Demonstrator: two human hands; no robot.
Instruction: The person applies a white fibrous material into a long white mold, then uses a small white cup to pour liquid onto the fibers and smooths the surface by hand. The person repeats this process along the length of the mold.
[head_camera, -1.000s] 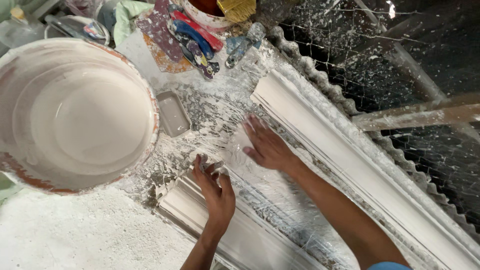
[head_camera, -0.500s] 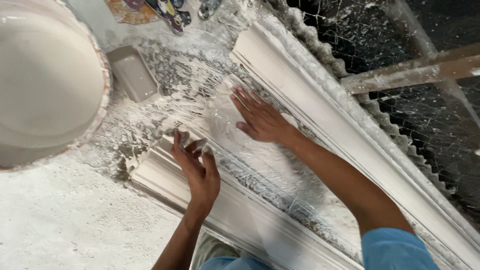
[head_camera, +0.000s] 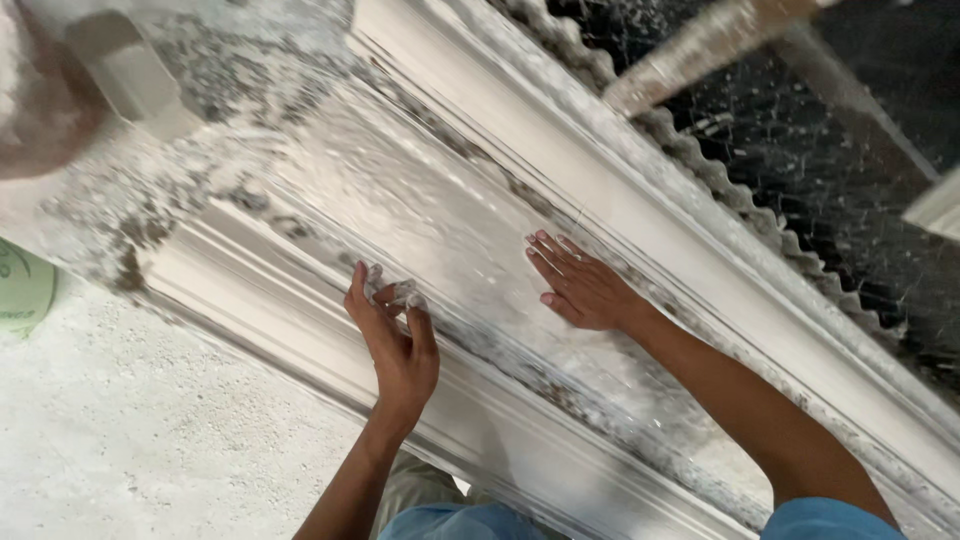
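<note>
The right hand is laid flat, fingers spread, on the wet plaster; at eight o'clock, the left hand is curled against the moulding

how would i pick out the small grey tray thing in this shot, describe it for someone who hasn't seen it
Start at the long white moulded trough running diagonally across the view, where the right hand lies flat on the wet centre and the left hand rests on the near ridge. Follow it to the top left corner: the small tray sits there, the only shallow rectangular grey thing with rounded corners.
</note>
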